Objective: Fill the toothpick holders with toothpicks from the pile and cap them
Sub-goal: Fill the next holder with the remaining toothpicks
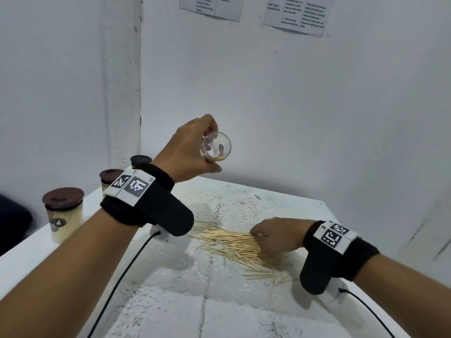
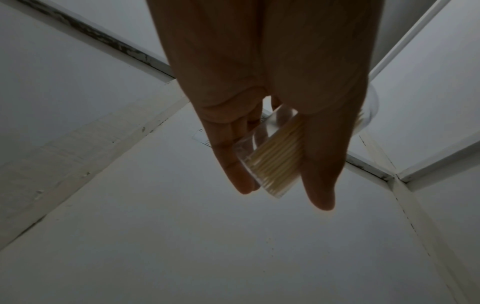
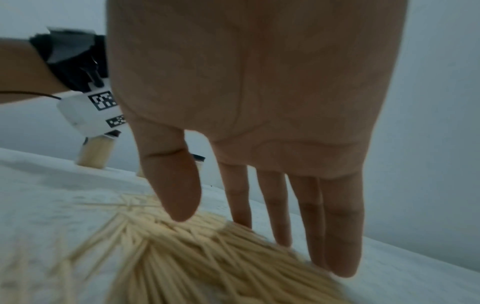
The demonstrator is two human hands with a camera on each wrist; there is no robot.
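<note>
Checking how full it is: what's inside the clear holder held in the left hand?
A small bundle of toothpicks lies in the holder; fingers cover part of it.

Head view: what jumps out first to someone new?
The left hand holds a clear toothpick holder up in the air, tilted with its open mouth toward the camera and only a few toothpicks inside. Below it, the right hand reaches with straight fingers into the toothpick pile spread on the white table. Three capped, filled holders stand along the table's left edge.
</note>
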